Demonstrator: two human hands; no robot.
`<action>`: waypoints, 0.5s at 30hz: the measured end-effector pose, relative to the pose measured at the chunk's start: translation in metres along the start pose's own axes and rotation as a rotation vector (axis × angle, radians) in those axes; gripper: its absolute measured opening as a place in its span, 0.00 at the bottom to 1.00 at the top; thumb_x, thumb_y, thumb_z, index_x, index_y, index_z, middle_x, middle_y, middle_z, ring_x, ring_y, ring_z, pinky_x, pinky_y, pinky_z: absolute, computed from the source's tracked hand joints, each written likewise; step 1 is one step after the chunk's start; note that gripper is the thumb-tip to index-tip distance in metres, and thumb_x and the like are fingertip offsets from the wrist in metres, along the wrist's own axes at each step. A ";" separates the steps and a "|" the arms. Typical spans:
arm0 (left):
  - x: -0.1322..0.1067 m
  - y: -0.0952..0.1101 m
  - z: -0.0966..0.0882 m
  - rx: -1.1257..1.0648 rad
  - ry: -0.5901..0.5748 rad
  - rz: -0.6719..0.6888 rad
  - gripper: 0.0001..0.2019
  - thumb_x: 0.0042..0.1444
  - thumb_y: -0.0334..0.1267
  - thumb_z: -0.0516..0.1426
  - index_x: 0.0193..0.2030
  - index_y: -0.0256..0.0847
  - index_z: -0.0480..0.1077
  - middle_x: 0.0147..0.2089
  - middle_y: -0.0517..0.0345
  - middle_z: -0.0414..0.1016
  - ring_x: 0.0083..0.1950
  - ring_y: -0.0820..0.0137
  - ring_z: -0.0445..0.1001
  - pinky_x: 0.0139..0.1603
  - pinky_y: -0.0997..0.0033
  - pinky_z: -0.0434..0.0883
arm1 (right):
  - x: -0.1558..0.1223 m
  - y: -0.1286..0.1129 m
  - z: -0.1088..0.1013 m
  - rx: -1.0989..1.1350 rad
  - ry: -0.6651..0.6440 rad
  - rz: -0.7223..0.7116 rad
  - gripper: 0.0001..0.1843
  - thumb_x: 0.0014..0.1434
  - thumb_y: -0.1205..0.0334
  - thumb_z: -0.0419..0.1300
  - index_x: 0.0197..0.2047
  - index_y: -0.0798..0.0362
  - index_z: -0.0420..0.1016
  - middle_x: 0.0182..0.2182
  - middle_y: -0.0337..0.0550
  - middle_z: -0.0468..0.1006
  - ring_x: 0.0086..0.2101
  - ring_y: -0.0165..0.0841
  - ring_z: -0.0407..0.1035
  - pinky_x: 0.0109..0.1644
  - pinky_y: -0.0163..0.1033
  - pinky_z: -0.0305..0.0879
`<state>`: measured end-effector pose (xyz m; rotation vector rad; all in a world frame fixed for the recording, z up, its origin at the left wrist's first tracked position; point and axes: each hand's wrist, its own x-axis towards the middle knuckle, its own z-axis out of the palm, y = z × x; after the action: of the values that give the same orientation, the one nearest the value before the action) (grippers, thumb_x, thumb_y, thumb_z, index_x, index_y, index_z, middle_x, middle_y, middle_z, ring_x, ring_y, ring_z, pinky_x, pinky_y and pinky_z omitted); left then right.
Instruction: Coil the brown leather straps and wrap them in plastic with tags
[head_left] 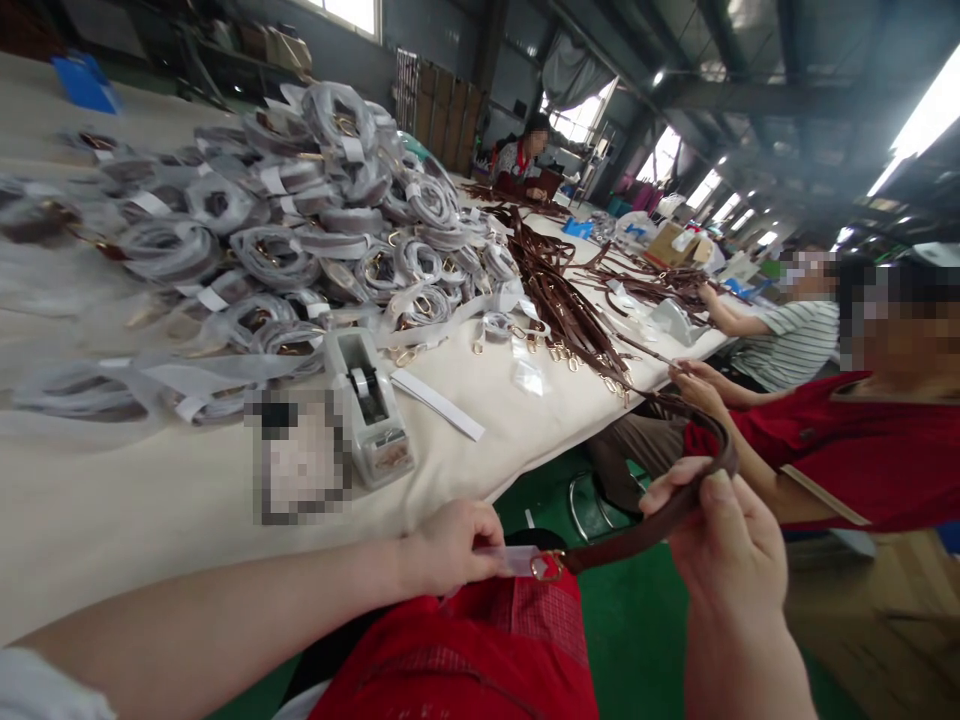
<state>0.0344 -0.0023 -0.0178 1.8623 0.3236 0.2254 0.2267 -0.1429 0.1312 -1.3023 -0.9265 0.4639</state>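
My right hand (pixel 724 525) grips a brown leather strap (pixel 637 532) between thumb and fingers, and the strap bends up and away toward the table. At its near end hangs a gold metal clasp (pixel 548 566). A translucent plastic strip (pixel 517 561) runs from that clasp into my left hand (pixel 457 548), whose fingers are closed on it above my red apron (pixel 450 660). On the table, left of a heap of loose brown straps (pixel 562 290), lies a large pile of coiled straps wrapped in plastic (pixel 274 255).
A tape dispenser (pixel 371 410) stands on the cream-covered table (pixel 442 470), with white paper strips (pixel 439 403) beside it. A co-worker in red (pixel 900 440) sits close on my right, hands near the straps. Another in stripes (pixel 795 335) and one at the far end (pixel 521 165) also sit there.
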 end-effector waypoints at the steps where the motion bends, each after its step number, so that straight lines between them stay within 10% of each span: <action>1: 0.000 -0.001 0.000 0.006 -0.008 0.005 0.09 0.46 0.42 0.66 0.26 0.38 0.75 0.31 0.59 0.74 0.33 0.72 0.68 0.33 0.75 0.63 | 0.000 0.000 0.002 0.009 -0.009 0.004 0.13 0.66 0.52 0.57 0.38 0.53 0.76 0.25 0.43 0.81 0.25 0.33 0.75 0.27 0.34 0.72; 15: -0.002 0.005 -0.001 -0.136 -0.087 -0.087 0.10 0.45 0.44 0.66 0.28 0.38 0.79 0.30 0.59 0.75 0.33 0.71 0.71 0.33 0.75 0.64 | 0.002 0.002 0.006 0.022 -0.036 0.008 0.13 0.66 0.53 0.57 0.38 0.53 0.76 0.24 0.44 0.81 0.25 0.32 0.75 0.26 0.33 0.71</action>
<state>0.0327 -0.0037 -0.0128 1.7146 0.3206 0.1036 0.2233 -0.1374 0.1300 -1.2819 -0.9437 0.5038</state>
